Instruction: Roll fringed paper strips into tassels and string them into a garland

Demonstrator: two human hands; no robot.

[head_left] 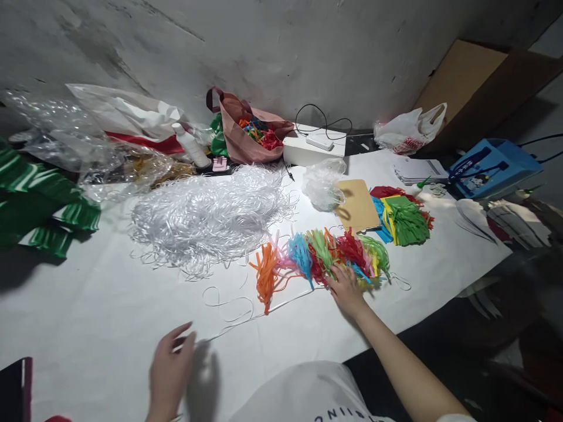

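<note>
A row of colorful paper-strip tassels [354, 249] in orange, pink, blue, red and green lies along a white string [246, 321] on the table. My right hand [347, 293] is at the front edge of the row, fingers curled on the green and red strips. An orange tassel [266, 275] hangs at the left end, a little apart from the others. My left hand [170, 366] is raised over the table, casting a shadow, with thumb and finger closed at the string's left end. The string looks straight between the tassels and that hand, with a loose loop behind it.
A big heap of white shredded strands [211, 217] lies behind the string. Farther back are a pink bag [250, 132], a white box [308, 153] and a plastic bag [323, 181]. To the right are brown cardboard [358, 205], green tassels [409, 223] and a blue bag [492, 167].
</note>
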